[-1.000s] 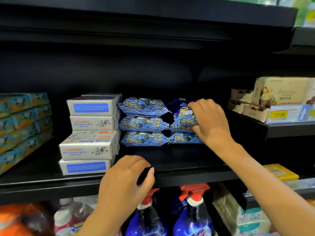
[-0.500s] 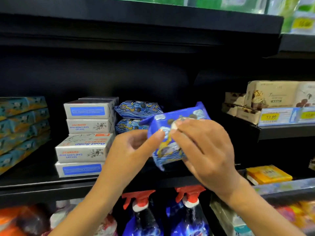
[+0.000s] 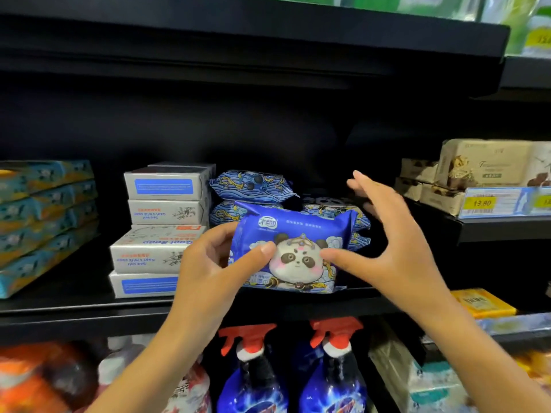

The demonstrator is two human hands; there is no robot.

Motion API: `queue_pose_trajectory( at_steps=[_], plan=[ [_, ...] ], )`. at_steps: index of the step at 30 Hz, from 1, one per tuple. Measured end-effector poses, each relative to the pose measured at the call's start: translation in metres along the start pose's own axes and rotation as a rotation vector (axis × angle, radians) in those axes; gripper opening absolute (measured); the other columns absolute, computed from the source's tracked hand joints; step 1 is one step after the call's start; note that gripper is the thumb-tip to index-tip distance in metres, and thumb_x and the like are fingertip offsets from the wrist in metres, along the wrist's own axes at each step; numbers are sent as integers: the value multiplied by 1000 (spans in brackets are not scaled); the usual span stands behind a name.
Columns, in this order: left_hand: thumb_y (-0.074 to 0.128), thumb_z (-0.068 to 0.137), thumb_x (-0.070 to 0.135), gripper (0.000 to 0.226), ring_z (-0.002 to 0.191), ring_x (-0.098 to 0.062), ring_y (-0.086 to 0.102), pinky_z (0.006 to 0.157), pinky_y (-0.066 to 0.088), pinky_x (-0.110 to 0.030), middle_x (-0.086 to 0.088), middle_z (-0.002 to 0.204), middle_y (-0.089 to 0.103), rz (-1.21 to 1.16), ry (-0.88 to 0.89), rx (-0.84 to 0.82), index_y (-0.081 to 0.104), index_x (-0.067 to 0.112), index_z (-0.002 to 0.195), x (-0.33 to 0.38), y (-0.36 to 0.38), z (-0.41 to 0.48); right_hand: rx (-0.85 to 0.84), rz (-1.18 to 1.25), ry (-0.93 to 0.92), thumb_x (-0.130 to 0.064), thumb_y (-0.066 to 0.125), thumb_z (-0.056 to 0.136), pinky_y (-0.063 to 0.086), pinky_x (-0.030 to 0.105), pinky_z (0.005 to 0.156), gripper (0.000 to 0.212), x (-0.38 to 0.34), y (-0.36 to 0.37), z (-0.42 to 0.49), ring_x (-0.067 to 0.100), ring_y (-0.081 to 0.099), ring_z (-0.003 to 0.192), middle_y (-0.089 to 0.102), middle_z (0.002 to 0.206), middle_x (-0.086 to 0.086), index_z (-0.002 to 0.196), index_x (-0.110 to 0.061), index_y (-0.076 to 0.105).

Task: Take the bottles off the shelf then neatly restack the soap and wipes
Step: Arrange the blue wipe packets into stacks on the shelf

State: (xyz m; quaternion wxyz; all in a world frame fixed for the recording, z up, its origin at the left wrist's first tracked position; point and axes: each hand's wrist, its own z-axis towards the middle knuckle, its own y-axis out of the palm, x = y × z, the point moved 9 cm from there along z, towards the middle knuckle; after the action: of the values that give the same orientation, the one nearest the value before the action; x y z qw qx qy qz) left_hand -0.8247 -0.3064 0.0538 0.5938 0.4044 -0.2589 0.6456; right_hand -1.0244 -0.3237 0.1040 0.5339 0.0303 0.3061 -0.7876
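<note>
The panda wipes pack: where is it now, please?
The panda wipes pack is centre in the head view, in the left hand, before the stacked wipes.

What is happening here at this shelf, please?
A person is tidying a shop shelf. The left hand holds a blue pack of wipes with a panda on its front, at the front of the shelf. The right hand is spread open, its thumb touching the pack. Behind, more wipes packs lie stacked beside a pile of soap boxes. Spray bottles stand one level below.
</note>
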Motion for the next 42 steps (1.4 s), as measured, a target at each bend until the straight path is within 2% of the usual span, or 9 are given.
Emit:
queue_pose_trajectory(
  at_steps=[6, 10, 16, 21, 26, 30, 33, 39, 42],
  plan=[
    [77, 55, 31, 49, 85, -13, 69, 72, 54, -21, -2, 94, 74, 54, 92, -91, 65, 16, 100, 8, 5, 0, -245, 256, 159, -38, 90, 50, 54, 35, 87, 53, 10, 15, 8, 6, 65, 97, 67, 103, -17, 99, -40, 69],
    [78, 50, 36, 54, 91, -11, 69, 76, 51, -16, 4, 100, 74, 122, 91, -188, 67, 25, 101, 15, 6, 2, -97, 45, -49, -21, 81, 59, 46, 16, 82, 44, -9, 4, 5, 5, 61, 96, 66, 98, -15, 101, -24, 68],
    [71, 49, 59, 71, 111, -2, 61, 100, 47, -35, 16, 118, 66, 518, -31, -405, 64, 33, 115, 15, 15, 11, 72, -162, -476, 5, 70, 73, 47, 31, 90, 27, -40, 5, -14, 18, 59, 99, 65, 101, 8, 99, 3, 67],
    [77, 47, 47, 60, 86, -9, 69, 78, 55, -32, 13, 96, 72, 553, 43, -486, 63, 43, 106, 19, 27, 4, 54, -136, -565, 6, 61, 81, 45, 29, 95, 24, -42, 10, -21, 19, 58, 107, 62, 108, 7, 103, -1, 66],
    [71, 51, 51, 65, 95, 6, 57, 81, 39, -5, 26, 103, 63, 835, 422, -254, 55, 41, 114, 36, 15, 2, -134, -101, -342, -35, 72, 76, 40, 24, 100, 51, -21, 10, -10, 11, 48, 123, 54, 128, -3, 121, -17, 57],
    [71, 63, 40, 69, 107, -15, 54, 94, 36, -17, 2, 118, 60, 992, 690, -273, 52, 12, 123, 40, 29, -9, -102, 248, 174, -51, 79, 62, 46, 17, 92, 75, 14, 1, 6, 0, 55, 113, 59, 120, -14, 128, -29, 50],
    [77, 64, 28, 70, 113, -25, 52, 101, 36, -25, -7, 125, 58, 1054, 793, -279, 53, 3, 125, 36, 38, -15, -273, 347, 419, -46, 84, 45, 52, 15, 79, 89, 30, 25, 7, -2, 64, 93, 68, 99, -13, 125, -25, 54],
    [80, 70, 38, 74, 124, -27, 48, 108, 33, -31, -8, 133, 53, 1005, 879, -283, 50, 5, 129, 40, 38, -20, -187, 433, 310, -31, 84, 47, 52, 17, 67, 52, 13, 23, 8, 6, 68, 80, 72, 87, -8, 94, -22, 63],
    [77, 67, 48, 81, 131, -16, 43, 109, 33, -28, -2, 137, 49, 768, 714, -213, 46, 14, 134, 54, 20, -11, -109, 386, 134, -24, 89, 54, 53, 23, 75, 49, 3, 11, 6, 12, 67, 89, 68, 96, -5, 95, -25, 62]
  ],
)
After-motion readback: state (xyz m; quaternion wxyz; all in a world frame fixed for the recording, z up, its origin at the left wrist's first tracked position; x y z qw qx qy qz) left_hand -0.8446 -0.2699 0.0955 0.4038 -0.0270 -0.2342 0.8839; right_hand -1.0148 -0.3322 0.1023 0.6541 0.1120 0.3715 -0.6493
